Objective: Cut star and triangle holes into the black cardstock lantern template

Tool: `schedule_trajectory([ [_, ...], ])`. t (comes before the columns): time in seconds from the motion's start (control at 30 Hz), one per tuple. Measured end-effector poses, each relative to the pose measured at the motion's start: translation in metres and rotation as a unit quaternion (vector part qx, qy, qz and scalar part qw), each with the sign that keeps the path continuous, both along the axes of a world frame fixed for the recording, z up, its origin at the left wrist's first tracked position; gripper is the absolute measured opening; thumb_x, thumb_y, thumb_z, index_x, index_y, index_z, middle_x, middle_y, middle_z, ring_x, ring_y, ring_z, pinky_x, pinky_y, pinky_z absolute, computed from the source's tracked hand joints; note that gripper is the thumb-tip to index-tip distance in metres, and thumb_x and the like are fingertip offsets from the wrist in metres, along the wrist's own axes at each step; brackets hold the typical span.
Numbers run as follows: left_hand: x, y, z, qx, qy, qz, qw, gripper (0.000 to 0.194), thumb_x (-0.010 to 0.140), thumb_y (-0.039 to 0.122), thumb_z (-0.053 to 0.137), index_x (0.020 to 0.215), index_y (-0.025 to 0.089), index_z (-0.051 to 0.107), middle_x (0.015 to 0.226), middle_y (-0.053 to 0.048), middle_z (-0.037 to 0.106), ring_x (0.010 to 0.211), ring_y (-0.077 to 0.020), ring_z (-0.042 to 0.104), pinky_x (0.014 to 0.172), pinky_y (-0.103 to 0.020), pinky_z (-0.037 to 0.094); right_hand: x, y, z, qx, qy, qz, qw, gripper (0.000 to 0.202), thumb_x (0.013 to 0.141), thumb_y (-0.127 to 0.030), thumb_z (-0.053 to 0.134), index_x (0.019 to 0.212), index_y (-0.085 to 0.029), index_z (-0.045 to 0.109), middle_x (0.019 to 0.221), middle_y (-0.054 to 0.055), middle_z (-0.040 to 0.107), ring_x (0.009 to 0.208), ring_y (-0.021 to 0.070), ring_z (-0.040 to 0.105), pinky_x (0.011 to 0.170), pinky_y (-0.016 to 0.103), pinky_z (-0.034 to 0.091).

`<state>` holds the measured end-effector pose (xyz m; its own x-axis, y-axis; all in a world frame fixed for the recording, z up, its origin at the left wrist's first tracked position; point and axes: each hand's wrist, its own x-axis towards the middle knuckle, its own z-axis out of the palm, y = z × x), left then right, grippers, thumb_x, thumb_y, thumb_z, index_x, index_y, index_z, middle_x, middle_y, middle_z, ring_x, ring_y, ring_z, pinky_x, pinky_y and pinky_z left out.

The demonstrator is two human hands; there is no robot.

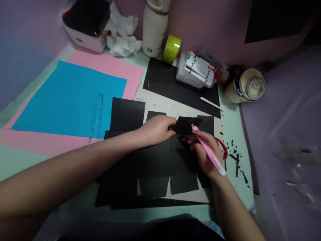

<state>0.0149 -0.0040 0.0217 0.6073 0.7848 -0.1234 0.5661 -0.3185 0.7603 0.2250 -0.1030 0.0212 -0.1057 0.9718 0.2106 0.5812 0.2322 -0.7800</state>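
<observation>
My left hand [157, 129] pinches the left edge of a small raised flap of black paper [187, 125]. In my right hand [209, 150] is a slim pink pen-shaped tool [207, 147] with a white end; its tip is at the flap's right part. Whether that tip is a blade or a pen point is too small to tell. Beneath both hands lie larger black paper pieces [155, 159], cut into panels and overlapping. A red scissors handle [222, 149] shows partly behind my right hand.
Black paper scraps [237, 164] litter the table's right side. Blue paper [75, 100] with a clear ruler [97, 115] lies over pink paper [135, 75] at left. Behind stand a white bottle [154, 30], yellow tape [172, 48], a marker box [198, 70] and another bottle [247, 87].
</observation>
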Motion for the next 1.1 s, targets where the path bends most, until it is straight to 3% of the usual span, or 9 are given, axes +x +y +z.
schedule_trajectory([
  [0.07, -0.001, 0.000, 0.001, -0.015, -0.011, 0.000, 1.000, 0.015, 0.084, 0.023, 0.060, 0.071, 0.020, 0.053, 0.062, 0.003, 0.060, 0.062, -0.0155, 0.061, 0.060, -0.026, 0.038, 0.003, -0.007, 0.005, 0.025, 0.018, 0.002, 1.000, 0.032, 0.096, -0.034, 0.052, 0.125, -0.027, 0.062, 0.094, 0.006, 0.067, 0.080, 0.0229, 0.064, 0.074, 0.040, 0.052],
  [0.2, -0.003, -0.002, 0.003, -0.046, -0.036, -0.017, 0.998, 0.016, 0.089, 0.025, 0.057, 0.073, 0.020, 0.053, 0.052, 0.007, 0.055, 0.048, -0.0122, 0.058, 0.058, -0.025, 0.039, 0.001, -0.014, 0.008, 0.033, 0.036, 0.023, 0.999, 0.023, 0.092, -0.027, 0.055, 0.110, -0.027, 0.069, 0.091, 0.006, 0.068, 0.081, 0.0229, 0.063, 0.070, 0.038, 0.051],
  [0.33, -0.002, -0.003, 0.003, -0.049, -0.040, -0.027, 0.998, 0.014, 0.087, 0.024, 0.060, 0.075, 0.020, 0.055, 0.052, 0.007, 0.056, 0.048, -0.0126, 0.058, 0.056, -0.025, 0.038, -0.006, -0.014, -0.002, 0.001, 0.046, -0.018, 0.999, 0.014, 0.086, -0.020, 0.060, 0.098, -0.025, 0.065, 0.088, 0.003, 0.068, 0.077, 0.0191, 0.063, 0.067, 0.031, 0.050],
  [0.43, -0.001, -0.002, 0.002, -0.050, -0.040, -0.029, 0.998, 0.008, 0.084, 0.021, 0.061, 0.077, 0.020, 0.057, 0.055, 0.006, 0.058, 0.048, -0.0122, 0.058, 0.056, -0.024, 0.037, -0.009, -0.012, -0.008, -0.010, 0.073, -0.005, 0.997, 0.010, 0.084, -0.018, 0.059, 0.092, -0.024, 0.063, 0.083, 0.002, 0.065, 0.071, 0.0166, 0.060, 0.062, 0.029, 0.048],
  [1.1, -0.001, -0.001, 0.004, -0.035, -0.033, -0.033, 0.998, 0.009, 0.078, 0.014, 0.062, 0.072, 0.019, 0.056, 0.056, 0.006, 0.057, 0.053, -0.0111, 0.056, 0.056, -0.022, 0.032, -0.010, -0.008, -0.008, -0.020, 0.049, -0.010, 0.999, 0.014, 0.080, -0.013, 0.060, 0.089, -0.023, 0.064, 0.081, -0.001, 0.068, 0.070, 0.0136, 0.064, 0.064, 0.025, 0.049],
])
